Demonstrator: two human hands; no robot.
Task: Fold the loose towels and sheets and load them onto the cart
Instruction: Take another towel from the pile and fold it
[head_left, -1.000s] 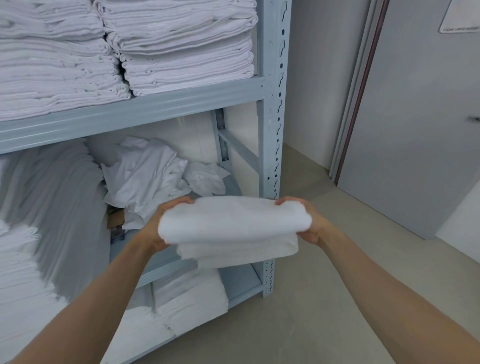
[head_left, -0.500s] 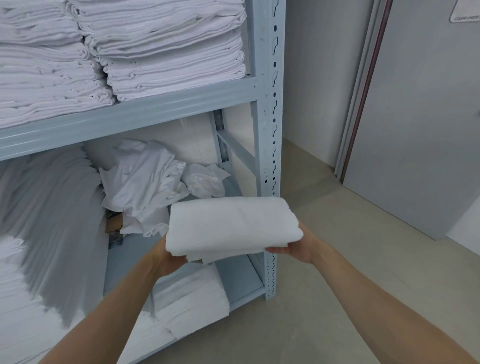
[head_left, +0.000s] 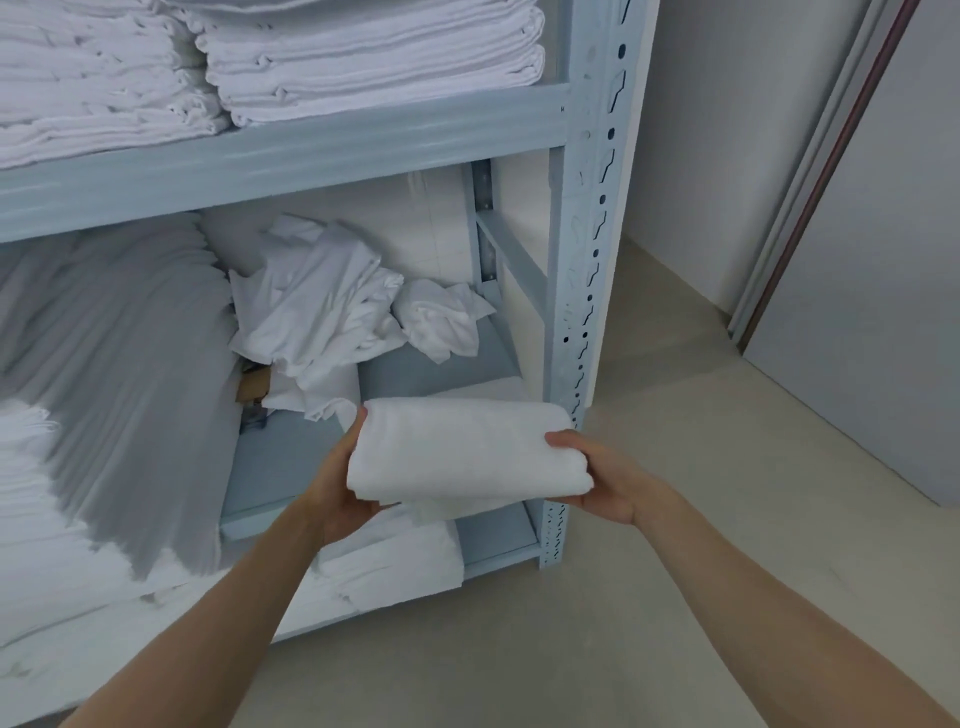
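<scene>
Holding the folded towel (head_left: 467, 449) by its two ends, left hand (head_left: 340, 493) and right hand (head_left: 605, 480) grip it near the shelf (head_left: 322, 140), so folding looks done and the next move is the cart, which is out of sight.

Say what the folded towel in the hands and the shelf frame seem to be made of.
Folded towel: soft white cloth, probably terry cotton; fuzzy matt surface, rounded folds.
Shelf frame: seemingly metal painted pale blue-grey; thin upright punched with slots, slight sheen.
</scene>
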